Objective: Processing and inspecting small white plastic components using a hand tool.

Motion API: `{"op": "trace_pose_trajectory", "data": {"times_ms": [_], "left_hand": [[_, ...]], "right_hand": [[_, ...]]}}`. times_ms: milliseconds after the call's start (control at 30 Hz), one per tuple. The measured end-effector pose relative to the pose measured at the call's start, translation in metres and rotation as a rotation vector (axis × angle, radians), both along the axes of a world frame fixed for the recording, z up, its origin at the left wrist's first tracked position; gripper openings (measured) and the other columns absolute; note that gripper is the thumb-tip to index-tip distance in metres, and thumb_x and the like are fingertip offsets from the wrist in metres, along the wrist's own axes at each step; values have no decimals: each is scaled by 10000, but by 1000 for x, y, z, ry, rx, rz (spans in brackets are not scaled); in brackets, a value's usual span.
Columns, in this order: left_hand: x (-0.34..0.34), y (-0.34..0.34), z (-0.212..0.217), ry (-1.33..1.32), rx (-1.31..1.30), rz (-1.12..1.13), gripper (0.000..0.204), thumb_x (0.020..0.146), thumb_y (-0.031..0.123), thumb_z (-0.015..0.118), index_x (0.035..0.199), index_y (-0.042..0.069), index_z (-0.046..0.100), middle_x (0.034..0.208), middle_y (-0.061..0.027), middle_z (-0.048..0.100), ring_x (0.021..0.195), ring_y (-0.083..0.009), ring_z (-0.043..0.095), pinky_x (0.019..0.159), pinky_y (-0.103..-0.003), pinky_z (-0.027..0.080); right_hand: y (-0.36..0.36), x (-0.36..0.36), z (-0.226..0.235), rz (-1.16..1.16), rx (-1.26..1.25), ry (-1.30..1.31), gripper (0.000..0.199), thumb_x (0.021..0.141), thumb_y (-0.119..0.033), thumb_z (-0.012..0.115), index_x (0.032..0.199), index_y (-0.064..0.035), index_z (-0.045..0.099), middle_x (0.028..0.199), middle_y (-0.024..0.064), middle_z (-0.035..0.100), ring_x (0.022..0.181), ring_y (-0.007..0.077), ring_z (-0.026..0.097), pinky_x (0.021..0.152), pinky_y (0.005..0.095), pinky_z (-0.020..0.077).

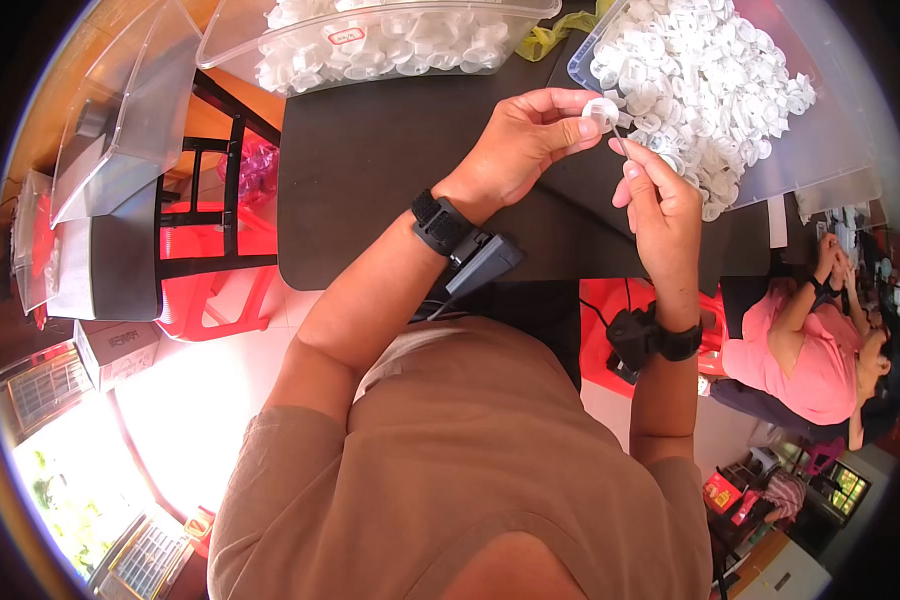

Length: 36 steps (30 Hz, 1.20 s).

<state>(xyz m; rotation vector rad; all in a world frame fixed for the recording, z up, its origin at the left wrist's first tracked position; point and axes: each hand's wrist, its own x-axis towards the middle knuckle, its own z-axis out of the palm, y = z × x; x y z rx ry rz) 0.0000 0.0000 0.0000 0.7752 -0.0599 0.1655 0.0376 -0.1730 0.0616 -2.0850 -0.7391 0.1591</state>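
Note:
My left hand [518, 150] pinches a small round white plastic part [600, 108] between thumb and fingers, above the far right of the dark table. My right hand [662, 208] is closed round a thin, dark, rod-like tool [621, 143]; most of its length is hidden in the fingers. The tool's tip meets or lies just in front of the lower right side of the part; I cannot tell which. Right behind both hands, a clear plastic bin [820, 165] holds a heap of similar white parts [705, 75].
A second clear bin [220, 50] of white pieces stands at the table's [370, 180] far edge. Yellow plastic [560, 35] lies between the bins. Red stools [210, 300] and another table [120, 260] are at left. A person in pink [800, 350] sits at right.

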Motion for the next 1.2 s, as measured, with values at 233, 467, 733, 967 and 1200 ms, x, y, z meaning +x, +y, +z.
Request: {"op": "trace_pose_trajectory", "data": {"times_ms": [233, 467, 733, 967, 1200], "left_hand": [[-2, -1, 3, 20, -13, 4, 298, 892, 63, 635, 1185, 24, 593, 1135, -84, 639, 1066, -174, 604, 952, -305, 488], [-1, 2, 1, 15, 105, -14, 293, 889, 70, 643, 1174, 20, 600, 1116, -78, 645, 1035, -157, 613, 908, -282, 511], [1, 10, 5, -2, 273, -203, 292, 896, 105, 644, 1168, 12, 592, 1078, -63, 646, 997, -137, 622, 882, -274, 527], [0, 4, 4, 10, 185, -133, 313, 890, 86, 646, 1188, 19, 577, 1097, -57, 639, 1013, -138, 615, 895, -274, 521], [-2, -8, -1, 28, 18, -56, 330, 880, 35, 642, 1204, 30, 576, 1123, -59, 634, 1036, -140, 605, 924, -282, 503]], "right_hand": [[2, -4, -4, 2, -4, -142, 239, 933, -78, 508, 1114, -40, 659, 610, 64, 574, 554, 100, 543, 551, 256, 436], [-5, -5, -1, 65, -145, -292, 220, 890, -54, 550, 1080, -21, 655, 745, 105, 644, 614, 154, 610, 596, 283, 476], [-4, 23, 20, 135, 164, 174, 209, 889, -114, 632, 1081, -30, 631, 818, -25, 581, 575, 7, 429, 487, 174, 330], [7, 28, -9, 133, 453, 416, 74, 901, -89, 613, 909, -33, 566, 753, -11, 545, 509, 14, 411, 435, 176, 284], [21, 18, -23, 44, 657, 471, 73, 902, -78, 612, 919, -24, 566, 754, -10, 521, 503, 23, 417, 430, 183, 284]]}}
